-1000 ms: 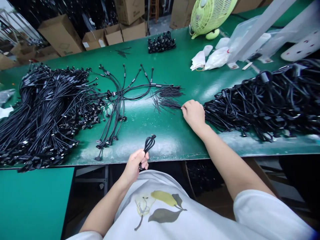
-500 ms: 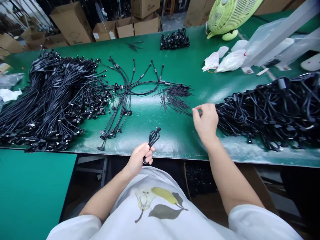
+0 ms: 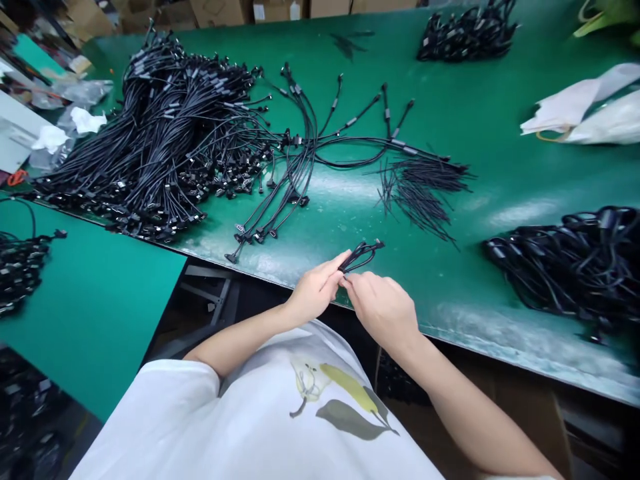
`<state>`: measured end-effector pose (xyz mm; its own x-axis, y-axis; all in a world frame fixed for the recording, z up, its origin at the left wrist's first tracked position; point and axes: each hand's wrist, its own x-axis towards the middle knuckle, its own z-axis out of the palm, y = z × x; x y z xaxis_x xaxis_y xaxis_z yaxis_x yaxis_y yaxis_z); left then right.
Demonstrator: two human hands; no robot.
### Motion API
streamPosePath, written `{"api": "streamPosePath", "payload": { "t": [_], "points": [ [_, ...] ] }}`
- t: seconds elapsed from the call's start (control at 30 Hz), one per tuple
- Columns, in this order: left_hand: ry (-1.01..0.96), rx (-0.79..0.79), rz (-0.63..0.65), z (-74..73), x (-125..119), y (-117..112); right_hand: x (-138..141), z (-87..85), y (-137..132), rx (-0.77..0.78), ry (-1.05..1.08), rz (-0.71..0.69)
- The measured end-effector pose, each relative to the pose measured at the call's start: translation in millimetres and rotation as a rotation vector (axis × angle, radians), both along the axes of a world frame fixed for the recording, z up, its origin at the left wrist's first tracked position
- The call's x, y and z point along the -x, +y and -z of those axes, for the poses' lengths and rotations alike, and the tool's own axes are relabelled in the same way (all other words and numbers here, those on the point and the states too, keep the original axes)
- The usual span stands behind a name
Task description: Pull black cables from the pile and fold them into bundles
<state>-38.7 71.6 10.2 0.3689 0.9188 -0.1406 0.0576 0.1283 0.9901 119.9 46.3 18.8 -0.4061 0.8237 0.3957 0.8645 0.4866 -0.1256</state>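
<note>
A short black cable (image 3: 364, 253), folded into loops with a small plug at its far end, is gripped by my left hand (image 3: 316, 288) just above the table's front edge. My right hand (image 3: 384, 310) is closed against the lower end of the loops, its fingertips meeting those of the left. What the right fingertips pinch is hidden. Beyond the hands lies a loose heap of thin black ties (image 3: 425, 190). Several unfolded black cables (image 3: 310, 147) with connectors and grey sleeves are spread to the left of those ties.
A large heap of straight black cables (image 3: 170, 140) covers the table's left. Folded cables (image 3: 575, 260) are piled at the right, and another bundle (image 3: 467, 33) sits at the back. White bags (image 3: 595, 107) lie far right. A lower green surface (image 3: 100, 287) adjoins at left.
My right hand has come from beside the ties and the right-hand pile to the folded cable in my left hand. The view has turned, so the table's things appear shifted.
</note>
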Motion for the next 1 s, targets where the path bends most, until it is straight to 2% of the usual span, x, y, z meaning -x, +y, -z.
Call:
{"api": "streamPosePath", "payload": {
  "t": [0.07,0.13,0.27,0.4,0.5,0.57,0.67,0.8,0.9,1.0],
  "points": [
    [0.075,-0.086,0.007,-1.9,4,3,-4,-3.2,7,-0.136,-0.185,-0.11],
    [0.119,-0.074,0.043,-1.0,8,6,-7,-6.0,13,-0.245,-0.26,-0.245],
    [0.073,0.225,0.169,9.0,13,10,-10,-12.4,24,-0.312,-0.316,-0.535],
    [-0.155,0.52,0.176,16.6,14,9,-8,-19.7,33,-0.332,-0.502,-0.649],
    [-0.281,0.638,0.171,17.6,13,6,-6,-21.7,32,-0.365,-0.668,-0.694],
    [-0.325,0.669,0.157,17.9,13,3,-4,-19.7,30,-0.351,-0.707,-0.712],
    [-0.318,0.653,0.118,18.4,12,0,-1,-14.0,26,-0.315,-0.659,-0.686],
    [-0.264,0.621,0.069,15.5,12,0,5,-12.4,22,-0.342,-0.624,-0.613],
    [-0.268,0.663,0.039,11.8,11,-1,10,-15.8,20,-0.37,-0.66,-0.614],
    [-0.284,0.704,0.025,10.4,9,-3,10,-15.1,22,-0.359,-0.575,-0.579]
  ]
}}
